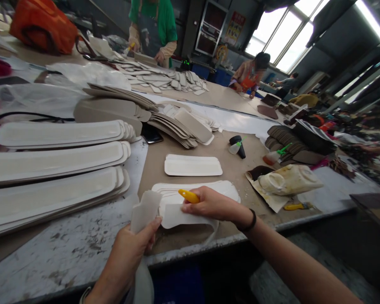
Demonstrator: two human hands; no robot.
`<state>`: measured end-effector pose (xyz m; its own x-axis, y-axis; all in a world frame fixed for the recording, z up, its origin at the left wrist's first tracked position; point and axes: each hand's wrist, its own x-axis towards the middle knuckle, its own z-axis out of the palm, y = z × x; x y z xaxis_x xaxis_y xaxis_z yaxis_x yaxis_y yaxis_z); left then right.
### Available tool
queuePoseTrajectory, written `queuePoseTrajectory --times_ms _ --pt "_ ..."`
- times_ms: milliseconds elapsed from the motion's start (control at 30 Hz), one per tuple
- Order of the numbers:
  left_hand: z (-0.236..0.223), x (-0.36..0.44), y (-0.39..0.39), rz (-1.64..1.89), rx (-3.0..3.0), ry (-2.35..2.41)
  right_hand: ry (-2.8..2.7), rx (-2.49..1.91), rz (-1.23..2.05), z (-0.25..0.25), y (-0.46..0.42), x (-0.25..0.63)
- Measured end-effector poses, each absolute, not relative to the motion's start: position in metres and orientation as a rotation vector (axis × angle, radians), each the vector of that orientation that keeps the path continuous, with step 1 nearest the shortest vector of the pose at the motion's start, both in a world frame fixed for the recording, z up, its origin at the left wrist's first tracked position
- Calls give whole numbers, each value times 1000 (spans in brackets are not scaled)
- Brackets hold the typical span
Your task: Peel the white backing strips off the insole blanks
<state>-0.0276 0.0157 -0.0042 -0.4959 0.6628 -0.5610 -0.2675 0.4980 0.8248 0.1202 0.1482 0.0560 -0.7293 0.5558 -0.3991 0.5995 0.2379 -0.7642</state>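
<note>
The left hand point(125, 249) pinches thin white sheets point(145, 211); the right hand point(213, 204), closed around a yellow handle point(188, 195), is nearer the white panels point(229, 190), which lie lengthwise left to right beneath it on the counter point(155, 166).

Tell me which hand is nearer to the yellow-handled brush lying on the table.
Right. The right hand, gripping another yellow handle, is left of the lying brush; the left hand, holding pale sheets, is farther left.
</note>
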Motion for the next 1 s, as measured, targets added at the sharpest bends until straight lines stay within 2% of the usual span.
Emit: queuePoseTrajectory --times_ms 200,333,567,1000 --pt "-12 -34 16 1146 300 1774 2494 1018 -862 53 160 97" --pt "-16 -32 12 1168 322 1736 2528 953 -632 49 157 93" --pt "-11 -18 18 1161 232 1699 2550 916 -502 48 155 91" --pt "-6 -34 1 1194 150 1546 2583 782 -518 50 140 80"
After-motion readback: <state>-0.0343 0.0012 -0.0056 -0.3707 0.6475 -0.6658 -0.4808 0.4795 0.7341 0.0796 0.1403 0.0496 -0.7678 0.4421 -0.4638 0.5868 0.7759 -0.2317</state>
